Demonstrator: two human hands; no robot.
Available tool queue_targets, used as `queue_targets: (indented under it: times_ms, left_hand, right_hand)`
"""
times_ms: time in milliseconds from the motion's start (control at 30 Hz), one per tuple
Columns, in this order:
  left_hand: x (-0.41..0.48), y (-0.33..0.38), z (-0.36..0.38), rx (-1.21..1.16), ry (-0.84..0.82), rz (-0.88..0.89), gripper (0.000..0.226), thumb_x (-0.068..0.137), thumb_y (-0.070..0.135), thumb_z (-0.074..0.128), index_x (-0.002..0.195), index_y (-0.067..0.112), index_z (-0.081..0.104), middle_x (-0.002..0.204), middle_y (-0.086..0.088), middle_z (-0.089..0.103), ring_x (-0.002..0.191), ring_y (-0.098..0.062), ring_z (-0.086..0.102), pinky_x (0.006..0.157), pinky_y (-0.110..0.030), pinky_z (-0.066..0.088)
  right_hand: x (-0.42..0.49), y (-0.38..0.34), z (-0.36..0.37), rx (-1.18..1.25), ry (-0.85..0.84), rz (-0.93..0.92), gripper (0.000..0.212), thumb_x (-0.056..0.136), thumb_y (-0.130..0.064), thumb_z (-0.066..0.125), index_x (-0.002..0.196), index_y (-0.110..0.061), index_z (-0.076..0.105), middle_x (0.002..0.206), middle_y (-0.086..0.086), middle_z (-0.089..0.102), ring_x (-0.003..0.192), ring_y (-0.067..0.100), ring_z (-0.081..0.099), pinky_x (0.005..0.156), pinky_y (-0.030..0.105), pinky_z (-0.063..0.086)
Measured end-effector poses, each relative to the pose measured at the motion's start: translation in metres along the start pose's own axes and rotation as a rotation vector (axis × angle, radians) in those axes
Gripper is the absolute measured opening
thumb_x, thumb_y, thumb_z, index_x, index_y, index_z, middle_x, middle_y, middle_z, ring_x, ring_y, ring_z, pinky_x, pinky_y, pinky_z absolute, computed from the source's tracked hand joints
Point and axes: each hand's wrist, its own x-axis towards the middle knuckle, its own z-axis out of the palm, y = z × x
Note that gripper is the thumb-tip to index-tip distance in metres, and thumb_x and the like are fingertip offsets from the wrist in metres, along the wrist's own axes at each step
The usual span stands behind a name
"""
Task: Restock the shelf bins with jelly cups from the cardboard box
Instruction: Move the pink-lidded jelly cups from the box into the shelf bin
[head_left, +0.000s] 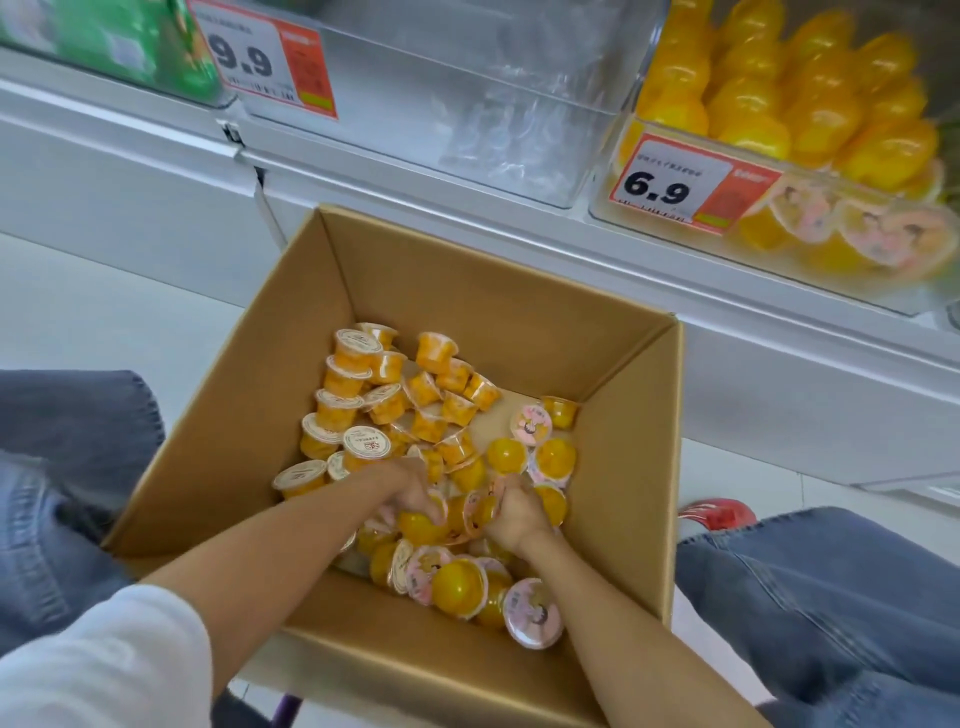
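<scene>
Grip, left hand (413, 491): fingers curled down over a yellow jelly cup (422, 526), clasping it from above within the pile.
Grip, right hand (514, 512): fingers closed round pink-lidded cups (479, 508); the number held cannot be told.
Both forearms: reach down into the box, the hands close together but apart.
Cardboard box (623, 467): open-topped, standing on the pale floor between the person's knees, just in front of the shelf.
Box contents, near and right side: loose heap of round yellow cups (462, 582) with pink printed lids, lying at all angles.
Box contents, left and far side: white-lidded cups (358, 441), with orange fruit pieces inside, some upright, some tipped.
Right bin (602, 205): clear plastic, on the shelf above the box, packed with yellow cups of the pink-lidded kind; price tag (657, 188) reads 6.9.
Middle bin (415, 130): clear plastic, directly above the box; contents indistinct.
Second tag (244, 60): reads 9.9, at the middle bin's left front corner.
Green packs (104, 41): top left, blurred.
Person: white sleeve (104, 660) on the left arm, blue jeans (831, 597), red shoe (719, 514) right of the box.
</scene>
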Motion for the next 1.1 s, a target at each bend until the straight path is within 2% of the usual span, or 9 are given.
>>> queue_targets:
  times_ms: [200,300,367,533,700,767,833,1033,1100]
  left_hand:
    - [-0.049,0.034,-0.047,-0.496,0.102,0.166,0.045,0.096,0.055,0.041,0.132,0.028,0.044,0.121,0.005,0.043,0.086,-0.016,0.063,0.061,-0.024,0.054]
    - [-0.091,0.064,-0.068,-0.694,0.076,0.294,0.042,0.097,0.055,0.038,0.112,0.02,0.054,0.081,0.002,0.063,0.061,-0.01,0.054,0.054,-0.019,0.042]
    - [-0.126,0.087,-0.079,-0.725,0.048,0.458,0.043,0.094,0.054,0.048,0.115,0.017,0.058,0.085,0.002,0.069,0.066,-0.011,0.061,0.058,-0.02,0.046]
    - [-0.214,0.153,-0.1,-0.445,0.521,0.779,0.032,0.081,0.026,0.076,0.108,0.023,0.058,0.088,0.002,0.066,0.063,-0.009,0.062,0.047,-0.018,0.044]
    - [-0.266,0.225,-0.13,-0.051,1.027,0.904,0.066,0.075,0.066,0.066,0.125,0.026,0.05,0.114,0.002,0.064,0.1,-0.022,0.063,0.081,-0.036,0.052]
    - [-0.272,0.257,-0.14,0.098,1.157,0.89,0.064,0.07,0.074,0.062,0.109,0.023,0.064,0.109,-0.003,0.065,0.106,-0.028,0.058,0.085,-0.039,0.05]
    - [-0.266,0.291,-0.144,0.163,1.174,0.88,0.053,0.068,0.073,0.065,0.078,0.021,0.064,0.08,-0.003,0.063,0.095,-0.034,0.061,0.07,-0.036,0.045]
    - [-0.222,0.356,-0.155,0.198,1.035,0.839,0.045,0.074,0.057,0.072,0.084,0.015,0.064,0.098,-0.012,0.069,0.097,-0.031,0.064,0.069,-0.031,0.043]
    - [-0.215,0.363,-0.161,0.227,0.992,0.8,0.05,0.073,0.049,0.076,0.106,0.012,0.066,0.115,-0.01,0.067,0.108,-0.029,0.061,0.083,-0.034,0.051]
  right_hand:
    - [-0.024,-0.037,-0.078,0.112,0.179,-0.129,0.08,0.067,-0.037,0.075,0.138,-0.018,0.044,0.133,0.009,0.042,0.131,0.027,0.038,0.103,0.032,0.039]
    - [-0.055,-0.053,-0.136,0.183,0.357,-0.24,0.063,0.066,-0.034,0.077,0.124,-0.021,0.055,0.115,0.004,0.046,0.114,0.02,0.048,0.096,0.025,0.04]
    - [-0.079,-0.06,-0.176,0.241,0.457,-0.289,0.057,0.067,-0.03,0.077,0.117,-0.02,0.053,0.11,0.001,0.044,0.104,0.018,0.05,0.084,0.022,0.038]
    - [-0.136,-0.065,-0.26,0.36,0.718,-0.431,0.052,0.059,-0.041,0.076,0.097,-0.027,0.044,0.101,-0.004,0.053,0.089,0.016,0.053,0.073,0.032,0.047]
    - [-0.178,-0.053,-0.343,0.379,1.034,-0.509,0.052,0.068,-0.046,0.074,0.111,-0.025,0.053,0.105,-0.006,0.057,0.101,0.016,0.055,0.086,0.034,0.048]
    - [-0.18,-0.044,-0.374,0.344,1.1,-0.444,0.054,0.071,-0.046,0.074,0.116,-0.023,0.054,0.106,-0.003,0.056,0.106,0.021,0.052,0.09,0.038,0.046]
    - [-0.171,-0.033,-0.401,0.367,1.076,-0.382,0.057,0.074,-0.041,0.074,0.123,-0.02,0.054,0.114,0.003,0.06,0.111,0.024,0.053,0.094,0.041,0.046]
    - [-0.138,-0.004,-0.442,0.297,0.952,-0.236,0.061,0.072,-0.042,0.071,0.127,-0.021,0.058,0.118,0.008,0.068,0.113,0.031,0.059,0.097,0.044,0.047]
    - [-0.13,0.002,-0.446,0.286,0.865,-0.237,0.058,0.075,-0.033,0.076,0.128,-0.017,0.058,0.121,0.008,0.066,0.113,0.027,0.06,0.098,0.04,0.048]
